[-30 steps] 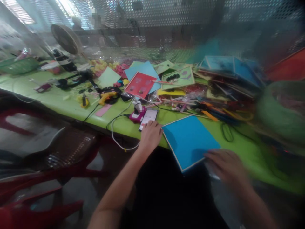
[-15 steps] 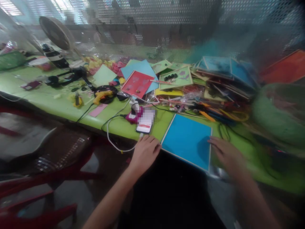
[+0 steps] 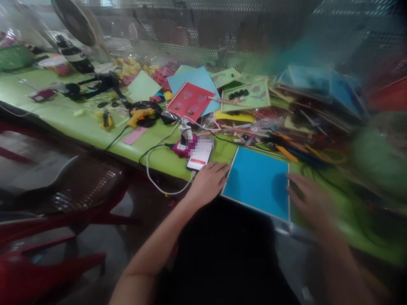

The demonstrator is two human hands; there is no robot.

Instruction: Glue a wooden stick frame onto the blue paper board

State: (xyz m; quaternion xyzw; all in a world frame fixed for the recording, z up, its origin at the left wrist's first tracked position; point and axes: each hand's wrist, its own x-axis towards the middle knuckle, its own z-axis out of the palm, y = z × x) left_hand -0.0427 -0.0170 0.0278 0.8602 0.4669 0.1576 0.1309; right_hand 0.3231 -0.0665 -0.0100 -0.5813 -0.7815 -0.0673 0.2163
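Note:
A blue rectangular board [image 3: 257,182] with thin pale edging lies flat at the front of the green table. My left hand [image 3: 210,181] rests by its left edge, fingers stretched out and fingertips at the rim. At the opposite edge is my right hand [image 3: 307,197], somewhat blurred, its fingers extended and the tips at or just beside the border. Neither hand is wrapped around anything. Just beyond my left hand, a lit phone [image 3: 199,157] has a white cable [image 3: 152,180] plugged into it. Against it sits a magenta power socket block [image 3: 182,147].
A red board [image 3: 190,101], a green board with black pieces [image 3: 246,96] and stacked blue boards [image 3: 318,84] crowd the table's back. A yellow glue gun [image 3: 140,116] lies left of centre. A fan [image 3: 76,21] stands behind; a brown-seated chair [image 3: 85,186] is at left.
My view has tilted down and shifted slightly left. My left hand has slid forward along the board's left edge. The right hand remains by the right edge; the board lies flat as before.

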